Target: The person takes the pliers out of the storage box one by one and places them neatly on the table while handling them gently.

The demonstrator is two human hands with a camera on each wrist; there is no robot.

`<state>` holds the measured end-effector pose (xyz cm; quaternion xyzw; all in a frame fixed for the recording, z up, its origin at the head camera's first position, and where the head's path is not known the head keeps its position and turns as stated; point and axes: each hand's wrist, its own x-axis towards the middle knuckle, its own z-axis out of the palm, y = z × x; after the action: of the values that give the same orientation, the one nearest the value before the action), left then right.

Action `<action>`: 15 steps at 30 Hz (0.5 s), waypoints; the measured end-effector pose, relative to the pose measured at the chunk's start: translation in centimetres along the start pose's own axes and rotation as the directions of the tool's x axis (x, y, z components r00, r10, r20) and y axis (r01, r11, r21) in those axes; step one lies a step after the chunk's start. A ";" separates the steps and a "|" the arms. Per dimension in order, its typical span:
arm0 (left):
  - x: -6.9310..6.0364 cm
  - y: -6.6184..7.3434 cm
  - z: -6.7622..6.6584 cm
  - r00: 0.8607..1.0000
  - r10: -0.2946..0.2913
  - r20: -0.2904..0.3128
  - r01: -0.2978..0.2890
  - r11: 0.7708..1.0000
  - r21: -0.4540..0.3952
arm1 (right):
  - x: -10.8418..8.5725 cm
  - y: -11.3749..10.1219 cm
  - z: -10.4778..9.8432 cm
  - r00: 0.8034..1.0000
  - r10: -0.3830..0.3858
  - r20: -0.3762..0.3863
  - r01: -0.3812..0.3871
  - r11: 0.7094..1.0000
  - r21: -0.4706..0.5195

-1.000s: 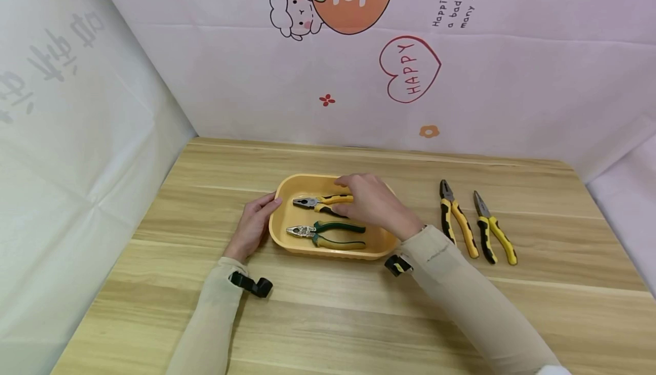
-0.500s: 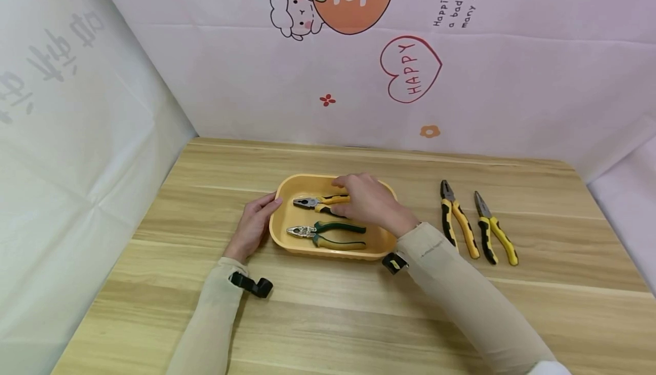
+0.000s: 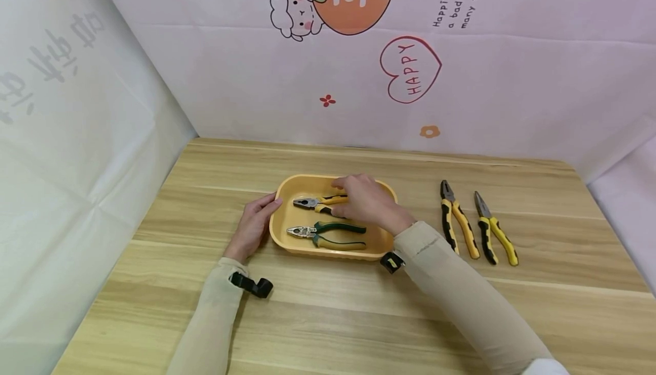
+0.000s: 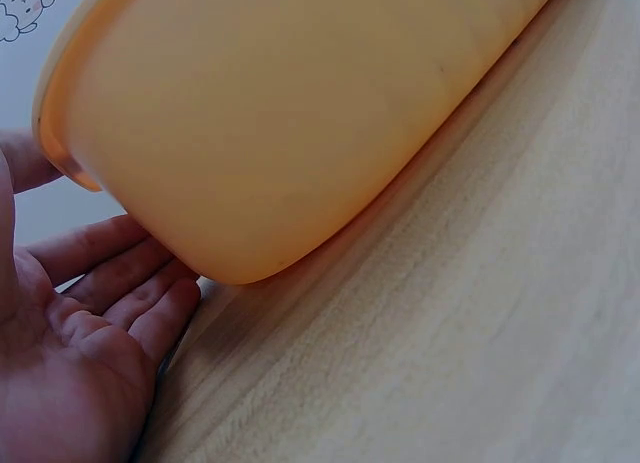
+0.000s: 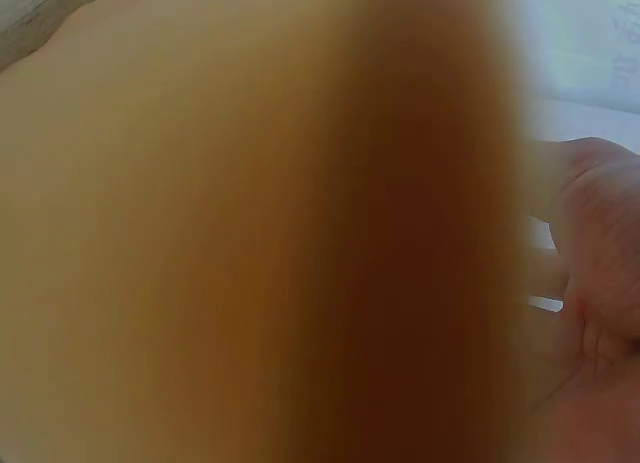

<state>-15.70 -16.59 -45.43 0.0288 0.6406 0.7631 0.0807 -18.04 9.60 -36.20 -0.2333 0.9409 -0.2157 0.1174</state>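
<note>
In the head view, my left hand [image 3: 252, 226] holds the left end of a yellow plastic bin [image 3: 279, 227], thumb over the rim. The left wrist view shows those fingers [image 4: 125, 268] against the outer wall. Inside the bin lie combination pliers with yellow-black handles [image 3: 307, 203] and, nearer me, pliers with green-tan handles [image 3: 320, 230]. My right hand [image 3: 370, 200] is over the yellow-black handles, thumb and index finger apart on either side. It covers the handle ends, and whether it grips them is hidden. The bin wall blocks most of the right wrist view.
To the right of the bin, yellow-black combination pliers [image 3: 447, 193] and long-nose pliers [image 3: 483, 207] lie on the wooden table [image 3: 318, 318]. A printed white cloth [image 3: 230, 79] hangs behind the table's back edge. Another cloth [image 3: 92, 153] hangs at the left.
My right wrist and forearm have shifted slightly left. The right thumb and index finger have moved a little left along the handles. The pliers, the bin and my left hand stay in place.
</note>
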 end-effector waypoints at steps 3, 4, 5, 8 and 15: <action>0.0 0.0 0.0 1.000 0.000 0.000 0.000 1.000 -0.003 | 0.1 0.1 0.1 1.000 0.008 0.006 -0.008 1.000 0.000; 0.0 0.0 0.0 1.000 0.000 0.001 0.000 1.000 -0.003 | 0.1 0.1 0.1 1.000 0.010 0.009 -0.010 1.000 -0.002; 0.0 -0.1 0.0 1.000 0.000 0.001 0.000 1.000 -0.002 | 0.2 0.1 0.1 1.000 0.012 0.013 -0.012 1.000 -0.001; 0.0 -0.1 0.0 1.000 0.000 0.004 0.000 1.000 0.004 | 0.2 0.2 0.2 1.000 0.013 0.023 -0.013 1.000 -0.005; 0.0 -0.1 0.0 1.000 0.000 0.000 0.000 1.000 0.007 | 0.2 0.2 0.0 0.999 0.000 0.038 0.001 1.000 -0.007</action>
<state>-15.71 -16.60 -45.50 0.0293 0.6434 0.7607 0.0805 -18.30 9.59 -36.33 -0.2380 0.9391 -0.2082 0.1345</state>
